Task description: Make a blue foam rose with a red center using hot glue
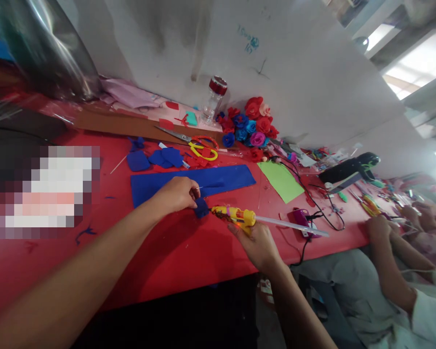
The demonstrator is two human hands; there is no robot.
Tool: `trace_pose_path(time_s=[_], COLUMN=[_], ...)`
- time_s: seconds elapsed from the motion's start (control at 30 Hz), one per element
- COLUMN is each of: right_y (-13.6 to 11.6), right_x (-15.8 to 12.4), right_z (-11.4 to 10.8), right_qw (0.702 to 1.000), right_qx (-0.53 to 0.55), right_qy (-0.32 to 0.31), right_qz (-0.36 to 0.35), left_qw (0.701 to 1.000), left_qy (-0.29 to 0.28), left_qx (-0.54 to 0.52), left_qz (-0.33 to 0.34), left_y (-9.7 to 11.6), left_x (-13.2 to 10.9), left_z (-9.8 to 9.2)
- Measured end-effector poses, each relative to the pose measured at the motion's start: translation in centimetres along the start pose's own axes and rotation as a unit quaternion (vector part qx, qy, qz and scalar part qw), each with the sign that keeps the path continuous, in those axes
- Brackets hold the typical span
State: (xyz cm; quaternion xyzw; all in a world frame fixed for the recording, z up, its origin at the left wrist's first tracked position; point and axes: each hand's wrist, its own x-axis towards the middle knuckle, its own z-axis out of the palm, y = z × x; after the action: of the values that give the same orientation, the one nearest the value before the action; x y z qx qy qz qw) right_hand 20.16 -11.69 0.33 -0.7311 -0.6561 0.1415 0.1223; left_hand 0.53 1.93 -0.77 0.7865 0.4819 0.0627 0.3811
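Observation:
My right hand [259,245] is wrapped around a yellow hot glue gun [236,215], with a long clear glue stick [290,226] jutting from its back. The gun's nozzle points left at a small dark blue flower [201,208], touching or nearly touching it. Pinched in my left hand [179,194] is the flower, with a thin pale stem showing past the fingertips. Under that hand lies a long strip of blue felt or paper [228,179]. Several cut blue pieces [138,161] rest behind it.
Scissors [203,150] with yellow and red handles lie behind the blue strip. A bunch of flowers [250,123] and a glass bottle [214,99] stand by the wall. Right of them are a green sheet [281,180], a purple power strip [303,223] and cords. A co-worker's hand [380,228] is farther right.

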Motion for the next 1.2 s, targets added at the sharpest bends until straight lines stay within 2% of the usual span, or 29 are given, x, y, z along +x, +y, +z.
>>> trace_pose_path(time_s=[0.37,0.5,0.67,0.8,0.87,0.93,1.03,1.07,1.2], right_y=[0.2,0.1,0.0,1.7,3.2,4.9,7.2,7.9,9.4], right_x=[-0.1,-0.1,-0.1,0.7,1.9,3.8,7.7,9.1,13.4], right_z=[-0.2,-0.4,-0.5,-2.1,-3.4,-4.6,-5.9,-6.1,-6.1], right_qw=[1.000,1.000,0.997,0.992,0.985,0.967,0.916,0.909,0.905], right_qx=[-0.014,0.023,0.065,0.110,0.156,0.226,0.330,0.337,0.323], right_qy=[-0.002,0.011,-0.027,0.000,0.023,0.047,0.105,0.115,0.105], right_qz=[0.004,0.010,0.031,0.063,0.073,0.106,0.203,0.215,0.256], left_qw=[1.000,1.000,1.000,1.000,0.999,0.997,0.981,0.974,0.954], left_qy=[0.000,-0.005,-0.004,-0.002,0.001,0.032,0.108,0.132,0.148], left_qx=[-0.001,-0.002,-0.010,-0.019,-0.035,-0.075,-0.158,-0.184,-0.261], left_qz=[0.001,-0.001,0.002,0.000,-0.003,0.015,0.022,0.022,0.019], left_y=[0.0,0.1,0.2,0.1,-0.1,-0.3,-0.5,-0.5,-0.4], left_x=[-0.1,-0.1,-0.2,-0.2,-0.1,0.1,0.3,0.4,0.2], left_z=[0.0,-0.1,-0.2,-0.3,-0.3,-0.3,-0.3,-0.3,-0.3])
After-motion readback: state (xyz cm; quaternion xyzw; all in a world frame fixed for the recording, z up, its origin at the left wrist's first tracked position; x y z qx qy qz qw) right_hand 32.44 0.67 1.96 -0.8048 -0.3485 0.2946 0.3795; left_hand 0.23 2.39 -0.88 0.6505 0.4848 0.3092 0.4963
